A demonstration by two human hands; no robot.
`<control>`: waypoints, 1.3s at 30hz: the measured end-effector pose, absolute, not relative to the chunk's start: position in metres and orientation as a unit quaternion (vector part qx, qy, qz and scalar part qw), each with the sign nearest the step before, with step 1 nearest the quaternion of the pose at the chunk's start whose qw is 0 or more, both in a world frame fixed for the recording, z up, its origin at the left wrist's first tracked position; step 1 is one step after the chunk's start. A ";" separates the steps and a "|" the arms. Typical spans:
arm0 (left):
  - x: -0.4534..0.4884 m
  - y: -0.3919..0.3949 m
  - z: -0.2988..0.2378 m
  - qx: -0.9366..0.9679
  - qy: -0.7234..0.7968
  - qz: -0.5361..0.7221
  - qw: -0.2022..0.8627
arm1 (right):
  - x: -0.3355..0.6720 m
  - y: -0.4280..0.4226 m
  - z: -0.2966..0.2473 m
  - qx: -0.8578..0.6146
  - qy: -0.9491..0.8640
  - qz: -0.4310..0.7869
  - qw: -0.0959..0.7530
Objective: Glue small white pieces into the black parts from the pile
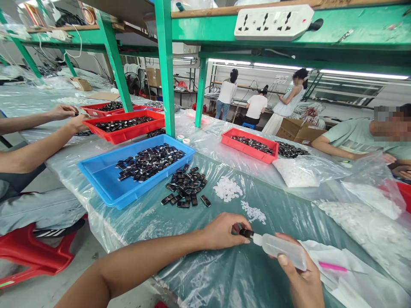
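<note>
Between the fingertips of my left hand is a small black plastic piece. My right hand is wrapped round a translucent squeeze bottle, tilted so that its nozzle end meets the black piece. Whether any liquid comes out is too small to see. Beyond my left hand lies a loose heap of similar black pieces. Two small piles of white parts, one of larger bits and one of finer bits, lie just past my hands.
A blue tray of black pieces stands left, with a red tray behind it. Another red tray sits farther right. Bags of white parts and a pink-handled tool lie right. A green post rises mid-table. Co-workers sit left and right.
</note>
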State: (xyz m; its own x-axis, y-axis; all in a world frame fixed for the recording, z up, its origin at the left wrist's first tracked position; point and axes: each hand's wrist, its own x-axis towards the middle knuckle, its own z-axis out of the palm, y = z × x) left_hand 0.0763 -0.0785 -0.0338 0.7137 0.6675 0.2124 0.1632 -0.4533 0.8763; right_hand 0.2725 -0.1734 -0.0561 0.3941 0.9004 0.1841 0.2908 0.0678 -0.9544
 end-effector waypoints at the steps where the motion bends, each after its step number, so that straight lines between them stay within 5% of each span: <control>1: 0.076 -0.079 -0.034 0.802 0.257 0.279 0.461 | 0.273 -0.173 -0.057 -0.625 -0.471 0.275 0.559; 25: 0.075 -0.079 -0.031 0.830 0.270 0.268 0.408 | 0.272 -0.173 -0.052 -0.619 -0.474 0.291 0.554; 39: 0.076 -0.081 -0.030 0.776 0.261 0.280 0.501 | 0.280 -0.170 -0.064 -0.560 -0.399 0.378 0.620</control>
